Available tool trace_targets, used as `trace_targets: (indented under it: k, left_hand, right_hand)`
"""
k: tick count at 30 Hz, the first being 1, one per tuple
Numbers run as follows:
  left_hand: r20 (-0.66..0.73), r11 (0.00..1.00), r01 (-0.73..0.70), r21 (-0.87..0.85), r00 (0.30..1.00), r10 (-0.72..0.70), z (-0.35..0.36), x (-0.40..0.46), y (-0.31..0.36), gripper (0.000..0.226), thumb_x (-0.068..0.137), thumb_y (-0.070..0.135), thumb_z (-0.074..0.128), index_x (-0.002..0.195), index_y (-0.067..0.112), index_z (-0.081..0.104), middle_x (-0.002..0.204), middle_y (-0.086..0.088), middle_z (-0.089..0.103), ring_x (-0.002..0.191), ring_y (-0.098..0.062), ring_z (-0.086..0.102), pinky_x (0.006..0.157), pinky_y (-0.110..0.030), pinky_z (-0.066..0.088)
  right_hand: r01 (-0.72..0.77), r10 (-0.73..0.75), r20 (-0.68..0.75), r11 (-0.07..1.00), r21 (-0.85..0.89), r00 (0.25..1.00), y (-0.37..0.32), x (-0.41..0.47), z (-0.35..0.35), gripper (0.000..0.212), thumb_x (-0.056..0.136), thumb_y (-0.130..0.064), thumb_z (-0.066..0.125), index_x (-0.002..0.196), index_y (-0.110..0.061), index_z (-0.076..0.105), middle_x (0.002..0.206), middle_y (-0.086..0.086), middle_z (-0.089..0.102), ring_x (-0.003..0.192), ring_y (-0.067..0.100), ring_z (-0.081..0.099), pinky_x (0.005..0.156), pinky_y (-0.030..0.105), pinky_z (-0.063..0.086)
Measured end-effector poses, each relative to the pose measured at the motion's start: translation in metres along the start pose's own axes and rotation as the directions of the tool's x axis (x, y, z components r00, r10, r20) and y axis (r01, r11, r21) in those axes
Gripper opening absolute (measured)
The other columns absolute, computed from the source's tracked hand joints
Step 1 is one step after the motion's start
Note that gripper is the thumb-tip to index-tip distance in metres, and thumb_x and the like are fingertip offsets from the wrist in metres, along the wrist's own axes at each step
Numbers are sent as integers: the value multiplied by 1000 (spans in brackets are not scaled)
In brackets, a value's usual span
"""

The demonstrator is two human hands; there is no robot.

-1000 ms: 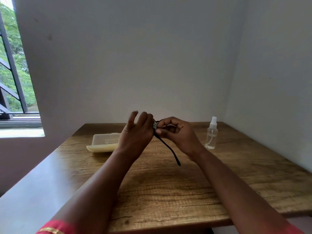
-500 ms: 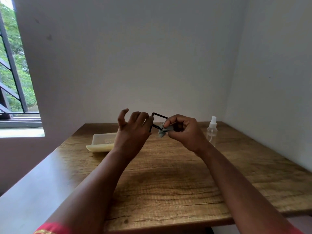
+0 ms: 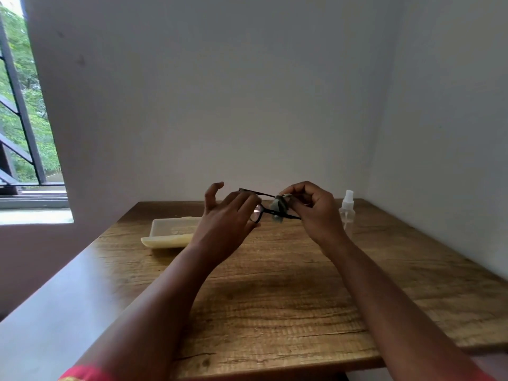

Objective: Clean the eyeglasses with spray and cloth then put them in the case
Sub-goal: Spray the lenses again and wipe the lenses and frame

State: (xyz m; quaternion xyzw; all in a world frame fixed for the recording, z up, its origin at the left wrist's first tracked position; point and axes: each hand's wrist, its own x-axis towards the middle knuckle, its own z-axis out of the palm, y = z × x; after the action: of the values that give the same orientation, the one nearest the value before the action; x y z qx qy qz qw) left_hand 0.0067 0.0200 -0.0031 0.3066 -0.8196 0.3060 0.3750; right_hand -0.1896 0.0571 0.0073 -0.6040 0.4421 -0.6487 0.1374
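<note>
While left hand (image 3: 224,229) grips black eyeglasses (image 3: 268,211), right hand (image 3: 313,213) pinches grey cloth (image 3: 280,207), no writing legible.

Left lens of the eyeglasses (image 3: 264,211) hidden behind the left hand (image 3: 228,224). Cloth (image 3: 280,209) mostly buried in the right hand (image 3: 313,210), beside the eyeglasses. Spray bottle (image 3: 347,213) partly covered, right of the eyeglasses. Case (image 3: 170,232) interior blurred.
</note>
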Motion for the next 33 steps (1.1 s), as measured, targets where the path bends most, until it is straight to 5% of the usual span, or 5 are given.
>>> trace_targets:
  k: [3,10,21,29,33]
  left_hand:
    - [-12,1000,-7,4,1000,7,1,0,1,37,78,32,74,108,19,58,110,2,67,105,-18,65,106,-44,17]
    - [2,999,-7,46,1000,7,3,-2,-3,35,80,35,72,110,21,60,113,4,66,107,-17,63,105,-44,18]
    - [-35,996,83,14,996,-82,1,-2,-6,40,77,38,73,110,19,60,107,2,69,100,-19,67,104,-42,17]
    - [-35,996,84,-5,996,-84,2,-1,-4,41,76,39,75,108,20,60,105,4,69,98,-18,67,103,-42,17]
    - [-22,997,71,-14,997,-72,4,-1,-3,42,76,40,76,109,20,59,106,4,69,98,-17,67,104,-42,16]
  right_hand:
    - [5,-15,-88,993,-116,996,4,2,-2,7,90,-8,67,94,-14,71,92,-6,72,84,5,67,76,23,56]
    - [-9,-2,-121,996,-93,993,5,2,1,8,92,-9,65,99,-13,65,94,0,70,91,13,68,77,27,58]
    - [136,-154,105,977,162,982,-12,-8,9,6,92,4,59,97,1,61,93,10,65,90,15,65,80,26,54]
    - [132,-131,-24,990,57,991,-4,-4,11,18,89,3,64,92,-15,63,92,4,70,87,18,70,75,33,59]
    - [230,-233,-43,972,-51,972,-6,-7,10,18,87,7,62,90,-9,68,90,-1,70,86,11,69,76,23,56]
